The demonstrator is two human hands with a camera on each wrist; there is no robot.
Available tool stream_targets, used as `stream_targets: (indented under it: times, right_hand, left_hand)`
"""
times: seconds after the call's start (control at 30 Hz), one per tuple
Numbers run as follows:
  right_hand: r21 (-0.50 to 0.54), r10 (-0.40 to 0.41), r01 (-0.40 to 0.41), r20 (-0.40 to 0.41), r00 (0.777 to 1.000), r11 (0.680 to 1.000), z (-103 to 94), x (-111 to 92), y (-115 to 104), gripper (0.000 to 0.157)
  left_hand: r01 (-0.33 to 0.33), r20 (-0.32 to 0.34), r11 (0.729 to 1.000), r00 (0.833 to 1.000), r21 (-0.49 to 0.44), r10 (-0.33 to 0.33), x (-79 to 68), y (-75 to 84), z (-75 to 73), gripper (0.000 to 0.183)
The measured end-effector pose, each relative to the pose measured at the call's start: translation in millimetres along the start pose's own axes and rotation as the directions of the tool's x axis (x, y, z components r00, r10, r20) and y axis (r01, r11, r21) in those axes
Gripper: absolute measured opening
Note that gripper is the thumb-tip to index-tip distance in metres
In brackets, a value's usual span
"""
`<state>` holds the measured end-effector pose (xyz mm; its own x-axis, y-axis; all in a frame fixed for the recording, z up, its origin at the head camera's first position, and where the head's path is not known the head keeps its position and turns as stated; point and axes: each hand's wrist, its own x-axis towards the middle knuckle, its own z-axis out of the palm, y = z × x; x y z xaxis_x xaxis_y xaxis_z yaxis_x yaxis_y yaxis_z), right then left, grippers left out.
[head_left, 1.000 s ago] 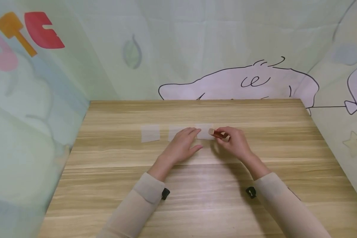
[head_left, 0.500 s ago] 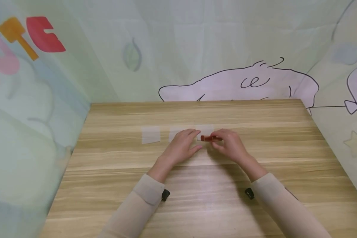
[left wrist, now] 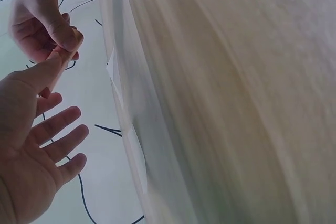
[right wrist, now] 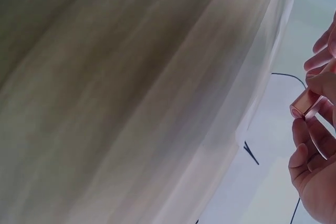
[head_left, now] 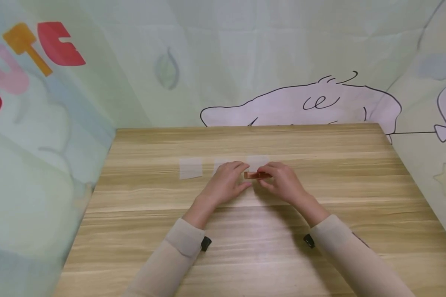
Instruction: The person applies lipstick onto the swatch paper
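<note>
My right hand (head_left: 282,181) pinches a shiny copper-red tube, like a lipstick (head_left: 252,175), between thumb and fingers. The lipstick lies level, its free end pointing at my left hand (head_left: 224,181). That end sits in the gap between my left thumb and forefinger, which are spread around it. In the left wrist view, the other left fingers (left wrist: 63,140) are loosely extended, and the thumb overlaps the lipstick (left wrist: 55,80). The right wrist view shows the tube's hollow-looking end (right wrist: 300,109) close above the left fingertips.
Three thin whitish squares lie in a row on the wooden table (head_left: 223,255): a left one (head_left: 190,168), a middle one (head_left: 220,162) partly covered by my left hand, and a right one (head_left: 258,160) behind the lipstick. Printed cloth (head_left: 215,62) hangs behind the table.
My right hand has moved left and slightly nearer, turning the lipstick from pointing up and left to lying level between both hands. The left hand has stayed nearly still.
</note>
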<state>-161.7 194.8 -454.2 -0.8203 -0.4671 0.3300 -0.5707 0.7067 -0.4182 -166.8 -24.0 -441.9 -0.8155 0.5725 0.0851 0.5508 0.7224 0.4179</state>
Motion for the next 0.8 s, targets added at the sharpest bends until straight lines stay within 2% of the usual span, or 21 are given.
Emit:
stream_targets:
  times: [0.27, 0.43, 0.8]
  right_hand:
    - [-0.039, -0.057, 0.058, 0.030, 0.998, 0.998, 6.3, 5, -6, 0.024]
    - [-0.043, -0.084, 0.086, 0.049, 0.995, 0.995, 9.6, 12, -14, 0.021]
    - [-0.065, -0.154, 0.157, 0.049, 0.987, 0.985, 13.7, 23, -31, 0.018]
  left_hand:
    - [0.004, -0.010, 1.000, 1.000, 0.001, -0.004, -4.4, -2.2, -2.2, 0.047]
    - [-0.019, -0.021, 1.000, 1.000, 0.012, 0.019, -8.4, -4.4, -5.6, 0.044]
    - [-0.043, -0.093, 0.993, 0.994, 0.106, 0.053, -17.3, -9.6, -13.4, 0.030]
